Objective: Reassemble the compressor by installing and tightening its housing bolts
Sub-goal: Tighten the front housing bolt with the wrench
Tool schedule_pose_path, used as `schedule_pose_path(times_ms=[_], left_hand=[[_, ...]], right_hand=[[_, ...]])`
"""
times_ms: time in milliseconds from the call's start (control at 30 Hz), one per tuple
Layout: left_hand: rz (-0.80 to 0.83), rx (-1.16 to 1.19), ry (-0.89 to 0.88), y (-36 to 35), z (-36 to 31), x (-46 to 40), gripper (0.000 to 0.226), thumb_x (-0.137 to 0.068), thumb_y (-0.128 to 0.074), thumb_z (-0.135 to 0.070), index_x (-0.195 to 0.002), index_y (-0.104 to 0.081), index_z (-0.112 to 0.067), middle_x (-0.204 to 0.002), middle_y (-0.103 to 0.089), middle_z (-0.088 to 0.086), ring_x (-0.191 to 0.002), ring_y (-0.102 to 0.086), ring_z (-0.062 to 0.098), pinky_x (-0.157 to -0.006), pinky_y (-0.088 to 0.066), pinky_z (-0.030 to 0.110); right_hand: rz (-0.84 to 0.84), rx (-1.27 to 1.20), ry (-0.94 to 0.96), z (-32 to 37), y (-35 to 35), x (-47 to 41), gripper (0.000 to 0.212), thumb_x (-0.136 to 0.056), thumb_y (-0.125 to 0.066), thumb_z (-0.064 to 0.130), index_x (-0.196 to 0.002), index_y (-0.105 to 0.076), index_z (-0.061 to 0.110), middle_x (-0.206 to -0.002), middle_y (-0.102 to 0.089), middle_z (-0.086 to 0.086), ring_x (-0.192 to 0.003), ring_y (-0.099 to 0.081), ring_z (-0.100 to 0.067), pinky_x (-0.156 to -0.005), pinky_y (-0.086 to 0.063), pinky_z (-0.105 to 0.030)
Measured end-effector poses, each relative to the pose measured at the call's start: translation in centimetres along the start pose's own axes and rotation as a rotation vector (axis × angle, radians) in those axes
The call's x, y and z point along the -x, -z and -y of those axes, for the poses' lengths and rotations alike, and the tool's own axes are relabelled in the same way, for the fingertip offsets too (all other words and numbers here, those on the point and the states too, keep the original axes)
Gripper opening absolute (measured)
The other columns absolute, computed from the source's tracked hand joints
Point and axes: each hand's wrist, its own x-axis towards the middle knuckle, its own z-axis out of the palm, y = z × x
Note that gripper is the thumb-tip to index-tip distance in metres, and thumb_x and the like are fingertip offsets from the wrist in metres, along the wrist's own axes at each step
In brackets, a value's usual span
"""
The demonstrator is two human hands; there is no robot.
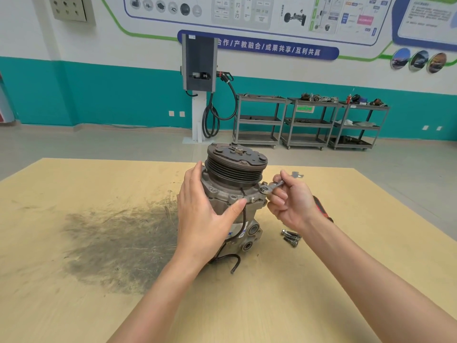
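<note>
The grey metal compressor stands upright on the tan table, its black grooved pulley on top. My left hand is wrapped around the housing's left side, with the thumb lying across the front flange. My right hand grips a small silver wrench, whose head sits on a bolt at the right edge of the flange. A few loose bolts lie on the table to the right of the compressor, just under my right wrist.
A red-and-black tool handle lies behind my right wrist. A small metal part lies farther back on the table. A dark greasy smear covers the table to the left. A black wire trails from the compressor's base. Grey carts stand by the far wall.
</note>
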Motion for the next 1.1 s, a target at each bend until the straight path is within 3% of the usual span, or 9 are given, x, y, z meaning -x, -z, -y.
schedule_pose_path(times_ms=[233,400,500,600,733,833,967,1100], left_hand=[[0.000,0.000,-0.003,0.0,0.0,0.0,0.099,-0.071,-0.065,-0.062,-0.149,-0.012,-0.031,-0.152,-0.023,-0.010,-0.138,-0.017,0.004,-0.116,-0.019,0.033],[0.001,0.001,0.007,-0.1,0.0,-0.1,0.099,-0.071,-0.066,-0.061,-0.149,-0.012,-0.032,-0.152,-0.023,-0.011,-0.138,-0.017,0.003,-0.115,-0.018,0.032],[0.000,-0.001,0.009,-0.1,0.1,0.0,0.099,-0.072,-0.068,-0.059,-0.149,-0.012,-0.032,-0.153,-0.022,-0.010,-0.139,-0.016,0.004,-0.117,-0.019,0.035],[0.001,0.000,0.009,0.0,0.1,0.0,0.098,-0.073,-0.069,-0.057,-0.149,-0.012,-0.033,-0.153,-0.023,-0.010,-0.140,-0.017,0.005,-0.118,-0.020,0.040],[0.012,-0.002,0.018,0.1,0.1,0.0,0.098,-0.073,-0.067,-0.060,-0.149,-0.010,-0.035,-0.155,-0.020,-0.011,-0.142,-0.015,0.007,-0.119,-0.020,0.042],[0.012,-0.003,0.017,0.1,0.1,0.0,0.098,-0.073,-0.067,-0.060,-0.149,-0.010,-0.034,-0.154,-0.019,-0.011,-0.141,-0.015,0.006,-0.118,-0.020,0.040],[0.015,0.005,0.019,0.1,0.0,0.0,0.099,-0.073,-0.068,-0.059,-0.149,-0.010,-0.033,-0.154,-0.019,-0.011,-0.142,-0.015,0.007,-0.119,-0.019,0.039],[0.011,0.012,0.015,0.1,-0.1,0.0,0.099,-0.073,-0.069,-0.057,-0.149,-0.011,-0.032,-0.153,-0.022,-0.011,-0.140,-0.016,0.006,-0.118,-0.020,0.039]], right_hand=[[-0.226,-0.004,0.361,-2.9,-0.6,4.0,0.035,-0.106,-0.032,0.033,-0.081,-0.048,0.013,-0.042,-0.029,0.004,-0.033,-0.026,-0.009,-0.034,-0.019,-0.017],[-0.187,0.388,0.770,-4.7,-1.3,7.4,0.027,-0.103,-0.040,0.028,-0.086,-0.046,0.008,-0.046,-0.036,0.003,-0.039,-0.032,-0.015,-0.041,-0.032,-0.021],[-0.144,0.659,0.897,-4.9,-1.6,8.4,0.026,-0.100,-0.044,0.030,-0.086,-0.045,0.009,-0.052,-0.046,-0.005,-0.047,-0.044,-0.020,-0.051,-0.039,-0.020],[-0.135,0.763,0.969,-4.2,-1.7,8.6,0.025,-0.099,-0.042,0.032,-0.086,-0.049,0.012,-0.059,-0.053,-0.010,-0.052,-0.050,-0.016,-0.058,-0.042,-0.017],[-0.141,0.655,0.927,-2.5,-1.9,8.4,0.024,-0.100,-0.038,0.034,-0.085,-0.050,0.019,-0.056,-0.053,-0.010,-0.049,-0.049,-0.021,-0.052,-0.040,-0.029],[-0.118,0.505,0.777,-1.3,-1.3,7.4,0.029,-0.104,-0.034,0.031,-0.083,-0.050,0.017,-0.051,-0.050,-0.001,-0.044,-0.047,-0.019,-0.042,-0.035,-0.022],[-0.076,0.403,0.569,-0.2,-0.1,5.7,0.036,-0.106,-0.029,0.027,-0.082,-0.049,0.009,-0.047,-0.048,-0.005,-0.040,-0.042,-0.019,-0.035,-0.025,-0.019],[-0.025,0.330,0.410,0.9,0.4,4.0,0.036,-0.106,-0.028,0.026,-0.082,-0.047,0.008,-0.046,-0.046,-0.005,-0.037,-0.042,-0.017,-0.033,-0.025,-0.018]])
